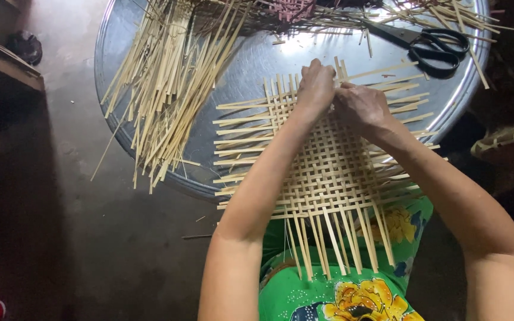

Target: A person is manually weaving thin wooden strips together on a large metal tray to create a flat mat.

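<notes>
The mat (328, 169) is a flat square of pale bamboo strips plaited over and under in a tight check, with loose strip ends sticking out on all four sides. It lies half on the near edge of the tray (257, 56), a round, shiny metal surface, and half over the person's lap, where green cloth (304, 294) with yellow flowers shows beneath.

The left hand (315, 86) and right hand (359, 106) sit side by side, touching, at the mat's far edge. Each grip is closed down on the strips there, fingers curled; which strip each one pinches cannot be told.

A heap of loose strips (168, 89) lies on the left of the tray, well apart from the hands. Black scissors (432, 47) lie beyond the right hand, among more strips. Both forearms cross the mat and hide part of it.
</notes>
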